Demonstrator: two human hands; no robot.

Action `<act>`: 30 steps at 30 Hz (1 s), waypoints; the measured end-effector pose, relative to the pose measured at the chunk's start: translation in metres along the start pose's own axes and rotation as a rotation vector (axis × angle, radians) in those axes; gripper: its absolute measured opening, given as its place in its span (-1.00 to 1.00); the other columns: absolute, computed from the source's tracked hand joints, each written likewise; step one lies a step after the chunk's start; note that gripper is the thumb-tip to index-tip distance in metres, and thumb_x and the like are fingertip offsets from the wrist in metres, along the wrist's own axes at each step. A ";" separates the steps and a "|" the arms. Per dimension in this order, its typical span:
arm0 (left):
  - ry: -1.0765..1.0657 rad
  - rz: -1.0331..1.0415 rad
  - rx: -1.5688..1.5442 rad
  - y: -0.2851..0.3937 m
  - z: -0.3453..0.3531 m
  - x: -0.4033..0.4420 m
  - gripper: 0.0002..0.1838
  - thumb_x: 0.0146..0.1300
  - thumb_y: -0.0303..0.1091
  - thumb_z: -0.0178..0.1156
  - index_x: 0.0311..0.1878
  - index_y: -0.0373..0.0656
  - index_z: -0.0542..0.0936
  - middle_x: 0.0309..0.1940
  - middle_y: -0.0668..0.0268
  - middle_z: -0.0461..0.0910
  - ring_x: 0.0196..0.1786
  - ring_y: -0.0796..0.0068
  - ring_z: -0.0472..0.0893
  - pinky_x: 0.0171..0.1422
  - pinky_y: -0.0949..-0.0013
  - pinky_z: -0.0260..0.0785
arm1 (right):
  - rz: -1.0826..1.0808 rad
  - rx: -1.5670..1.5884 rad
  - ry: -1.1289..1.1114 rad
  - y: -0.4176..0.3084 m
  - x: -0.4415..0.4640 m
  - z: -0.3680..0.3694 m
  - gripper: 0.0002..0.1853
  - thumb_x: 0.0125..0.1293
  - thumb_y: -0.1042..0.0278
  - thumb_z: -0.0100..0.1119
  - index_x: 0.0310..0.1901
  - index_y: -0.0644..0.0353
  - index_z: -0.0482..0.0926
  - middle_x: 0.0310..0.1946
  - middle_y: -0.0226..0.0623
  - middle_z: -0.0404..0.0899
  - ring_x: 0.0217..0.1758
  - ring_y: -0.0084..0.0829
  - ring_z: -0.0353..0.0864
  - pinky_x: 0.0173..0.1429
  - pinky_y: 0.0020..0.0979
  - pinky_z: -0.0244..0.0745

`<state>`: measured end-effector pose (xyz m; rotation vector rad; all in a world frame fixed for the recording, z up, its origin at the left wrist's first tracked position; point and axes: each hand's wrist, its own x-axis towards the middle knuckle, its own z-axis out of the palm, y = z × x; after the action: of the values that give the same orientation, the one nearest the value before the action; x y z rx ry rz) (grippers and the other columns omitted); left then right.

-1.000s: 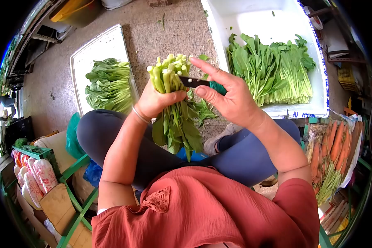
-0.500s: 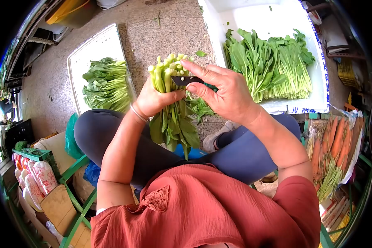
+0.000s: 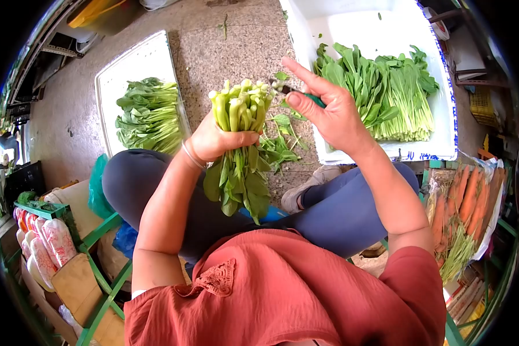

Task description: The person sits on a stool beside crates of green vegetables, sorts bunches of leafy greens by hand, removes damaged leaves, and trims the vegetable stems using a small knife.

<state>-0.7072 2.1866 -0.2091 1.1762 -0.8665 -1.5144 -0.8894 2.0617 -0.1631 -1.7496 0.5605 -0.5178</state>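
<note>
Green-leaved pale stems (image 3: 240,112) fill your clenched left hand (image 3: 212,139), your right hand (image 3: 339,118) grips a green-handled knife (image 3: 285,88), and illegible blue writing (image 3: 425,154) edges the white foam box (image 3: 357,22) at two o'clock.

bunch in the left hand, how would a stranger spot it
Find the red shirt at the bottom, then look up to the left hand. Unlike the greens lying in the white box, the bunch there is held stems up, leaves hanging.

Speckled floor (image 3: 236,55), tray (image 3: 148,59), box (image 3: 352,26), loose leaves (image 3: 281,154)

Leafy bunch (image 3: 243,167), stems up; green-handled knife (image 3: 284,87) near
</note>
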 end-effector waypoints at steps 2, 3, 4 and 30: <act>-0.040 -0.020 -0.021 0.000 -0.002 -0.002 -0.52 -0.08 -0.51 0.31 -0.01 -0.24 0.46 -0.28 0.33 0.56 -0.24 0.56 0.54 -0.14 0.45 0.42 | 0.015 0.046 -0.017 -0.001 -0.004 0.002 -0.43 0.25 0.20 0.18 0.26 0.21 0.31 -0.49 -0.56 0.37 -0.41 -0.73 0.25 -0.20 -0.66 0.27; -0.043 -0.022 -0.021 -0.001 -0.003 -0.003 -0.52 -0.08 -0.51 0.31 -0.01 -0.24 0.46 -0.28 0.33 0.56 -0.24 0.56 0.54 -0.14 0.45 0.42 | 0.007 0.058 -0.035 -0.001 -0.005 0.003 -0.38 0.25 0.18 0.19 0.28 0.23 0.26 -0.54 -0.59 0.28 -0.43 -0.73 0.21 -0.22 -0.68 0.23; -0.061 -0.021 -0.012 -0.001 -0.004 -0.003 -0.52 -0.07 -0.51 0.30 0.00 -0.24 0.46 -0.28 0.33 0.56 -0.24 0.55 0.54 -0.14 0.45 0.43 | 0.070 0.064 -0.138 -0.006 -0.006 0.001 -0.39 0.24 0.17 0.20 0.27 0.22 0.28 -0.54 -0.59 0.27 -0.44 -0.74 0.20 -0.23 -0.67 0.24; -0.233 -0.051 -0.113 0.001 0.000 -0.006 -0.42 -0.20 -0.36 0.35 -0.04 -0.30 0.40 -0.46 0.25 0.49 -0.45 0.40 0.52 -0.35 0.38 0.42 | 0.059 0.160 -0.176 0.006 -0.002 -0.005 -0.71 0.27 0.35 0.15 0.02 0.16 0.56 -0.21 -0.39 0.64 -0.24 -0.77 0.43 -0.09 -0.61 0.39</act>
<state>-0.7063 2.1922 -0.2064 0.9583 -0.8969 -1.7439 -0.8944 2.0582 -0.1678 -1.6022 0.4334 -0.3533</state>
